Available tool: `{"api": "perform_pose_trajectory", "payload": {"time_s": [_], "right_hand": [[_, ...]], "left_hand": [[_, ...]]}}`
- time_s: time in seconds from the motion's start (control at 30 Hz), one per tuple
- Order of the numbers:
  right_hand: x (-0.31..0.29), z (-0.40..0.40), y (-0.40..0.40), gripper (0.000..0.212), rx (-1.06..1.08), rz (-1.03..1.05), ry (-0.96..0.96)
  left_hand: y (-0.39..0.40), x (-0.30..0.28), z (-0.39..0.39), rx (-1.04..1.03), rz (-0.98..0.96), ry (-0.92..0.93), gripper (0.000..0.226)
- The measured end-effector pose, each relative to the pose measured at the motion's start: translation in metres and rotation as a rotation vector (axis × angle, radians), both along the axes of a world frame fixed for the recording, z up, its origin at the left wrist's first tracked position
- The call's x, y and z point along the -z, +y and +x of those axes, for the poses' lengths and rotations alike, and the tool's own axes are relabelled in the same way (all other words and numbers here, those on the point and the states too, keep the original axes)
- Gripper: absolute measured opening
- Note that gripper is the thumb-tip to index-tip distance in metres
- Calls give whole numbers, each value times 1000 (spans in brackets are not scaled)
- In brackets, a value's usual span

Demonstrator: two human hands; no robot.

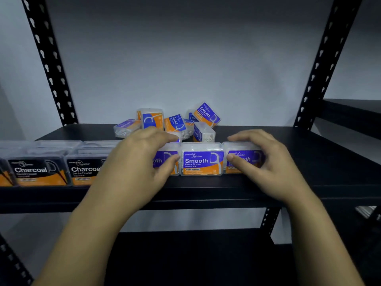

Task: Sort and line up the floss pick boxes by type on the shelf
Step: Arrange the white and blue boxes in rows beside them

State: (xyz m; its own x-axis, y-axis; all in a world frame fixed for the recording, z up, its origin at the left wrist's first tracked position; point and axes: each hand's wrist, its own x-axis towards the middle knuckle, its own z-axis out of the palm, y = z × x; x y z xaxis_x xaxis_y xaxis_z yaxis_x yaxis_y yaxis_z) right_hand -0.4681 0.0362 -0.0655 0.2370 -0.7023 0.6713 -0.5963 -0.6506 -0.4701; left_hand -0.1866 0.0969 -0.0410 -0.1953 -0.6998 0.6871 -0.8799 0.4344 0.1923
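Note:
Three blue-and-orange Smooth floss boxes stand side by side at the front edge of the black shelf (206, 183). My left hand (136, 162) grips the left Smooth box (165, 161), thumb on its front and fingers over its top. The middle Smooth box (202, 161) stands untouched between my hands. My right hand (266, 159) grips the right Smooth box (246, 158) the same way. To the left, black Charcoal boxes (38, 171) stand in a row along the edge. A loose pile of blue Round and Smooth boxes (175, 122) lies behind, toward the back wall.
Black perforated uprights rise at the back left (48, 65) and back right (321, 65). A lower shelf (185, 254) lies under my arms. Another rack (354, 112) stands to the right. A grey wall closes the back.

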Motion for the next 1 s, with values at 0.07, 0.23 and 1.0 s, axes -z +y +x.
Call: {"api": "perform_pose_trajectory", "payload": {"time_s": [0.07,0.23,1.0], "right_hand": [[7,2,0,38,-18,5,-67],[10,0,-3,41,-26,-23,-36],[-48,-13,7,49,-65,27,20]], "left_hand": [[-1,4,-5,-20,13,-20,40],[-7,15,-9,-32,-12,-38,37],[1,-14,-6,17,2,12,42]]}}
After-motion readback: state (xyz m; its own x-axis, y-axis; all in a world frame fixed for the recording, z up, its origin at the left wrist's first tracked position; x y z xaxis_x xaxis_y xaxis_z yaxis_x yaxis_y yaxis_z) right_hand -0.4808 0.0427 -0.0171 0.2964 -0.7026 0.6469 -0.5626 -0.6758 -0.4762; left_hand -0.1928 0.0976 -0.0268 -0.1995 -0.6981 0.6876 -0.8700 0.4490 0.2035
